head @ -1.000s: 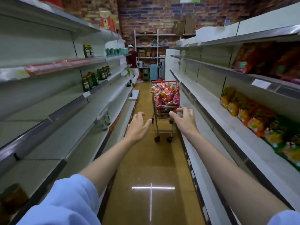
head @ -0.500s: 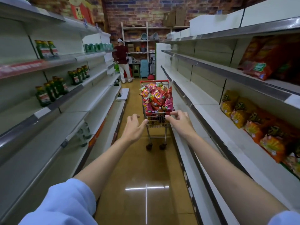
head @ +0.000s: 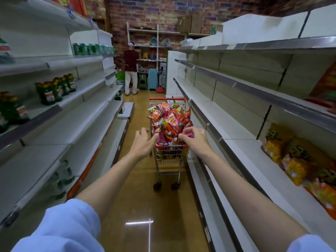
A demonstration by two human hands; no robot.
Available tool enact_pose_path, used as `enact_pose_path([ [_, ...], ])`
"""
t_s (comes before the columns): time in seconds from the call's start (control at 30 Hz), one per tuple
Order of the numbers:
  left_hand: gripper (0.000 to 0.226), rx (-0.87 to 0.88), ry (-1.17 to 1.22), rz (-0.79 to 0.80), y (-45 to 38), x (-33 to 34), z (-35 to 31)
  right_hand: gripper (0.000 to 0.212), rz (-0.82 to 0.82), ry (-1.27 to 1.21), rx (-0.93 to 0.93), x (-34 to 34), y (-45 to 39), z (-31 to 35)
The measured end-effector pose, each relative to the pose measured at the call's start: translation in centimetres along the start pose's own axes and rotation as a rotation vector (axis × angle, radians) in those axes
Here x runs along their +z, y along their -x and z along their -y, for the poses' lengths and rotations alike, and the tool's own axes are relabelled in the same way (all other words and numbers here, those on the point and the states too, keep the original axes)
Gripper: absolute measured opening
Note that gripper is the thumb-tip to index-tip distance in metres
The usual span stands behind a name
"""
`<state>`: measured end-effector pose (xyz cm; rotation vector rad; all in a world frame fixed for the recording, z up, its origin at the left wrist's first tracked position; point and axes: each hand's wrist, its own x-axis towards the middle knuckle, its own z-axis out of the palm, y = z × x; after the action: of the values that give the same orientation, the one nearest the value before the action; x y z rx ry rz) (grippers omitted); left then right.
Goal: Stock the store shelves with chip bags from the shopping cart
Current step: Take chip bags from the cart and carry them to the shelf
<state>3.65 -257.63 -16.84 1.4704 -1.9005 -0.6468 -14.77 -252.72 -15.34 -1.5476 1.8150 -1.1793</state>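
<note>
- A second ago both hands were stretched out in the air with the shopping cart (head: 168,153) well ahead of them. Now both hands have reached the near end of the cart.
- The right hand (head: 193,140) has its fingers curled onto a pink chip bag (head: 188,133) at the near right corner of the pile. It looks like a pinch on the bag, but I cannot tell how firm it is.
- The left hand (head: 143,142) is loosely open. Its fingertips (head: 155,137) touch the near left side of the chip bags (head: 170,120), and it holds nothing yet.
- I think this means picking up the first bags is just starting. No bag has left the cart.
- The bags are heaped high above the cart's rim, so a pull on one could tip others out onto the floor (head: 138,206).
- The cart stands in the aisle, close beside the right shelves (head: 234,140). That shelf edge is just beside the right hand.
- Some orange chip bags (head: 291,157) already lie on the right shelf, nearer the person. The shelf next to the cart is bare, so there is room for bags.
- The left shelves (head: 72,124) hold green bottles (head: 54,90) higher up.
- The floor on the cart's left is open for stepping. Another person (head: 131,70) stands far down the aisle, well apart.
</note>
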Motion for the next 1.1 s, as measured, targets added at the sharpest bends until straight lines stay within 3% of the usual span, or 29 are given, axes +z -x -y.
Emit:
enact_pose_path([
  [0.47, 0.063, -0.037, 0.005, 0.111, -21.2, 7.9, 2.4, 0.035, 0.037, 0.022, 0.050, 3.2, -21.8, -6.5],
  [0.8, 0.066, -0.005, -0.064, 0.149, -39.8, 13.2, 1.9, 0.056, 0.107, -0.008, 0.060, 2.9, -40.3, -10.7],
  [1.1, 0.061, -0.096, -0.071, 0.252, -49.5, 17.3, 8.1, 0.065, 0.208, 0.046, 0.181, 6.6, -51.3, -16.4],
])
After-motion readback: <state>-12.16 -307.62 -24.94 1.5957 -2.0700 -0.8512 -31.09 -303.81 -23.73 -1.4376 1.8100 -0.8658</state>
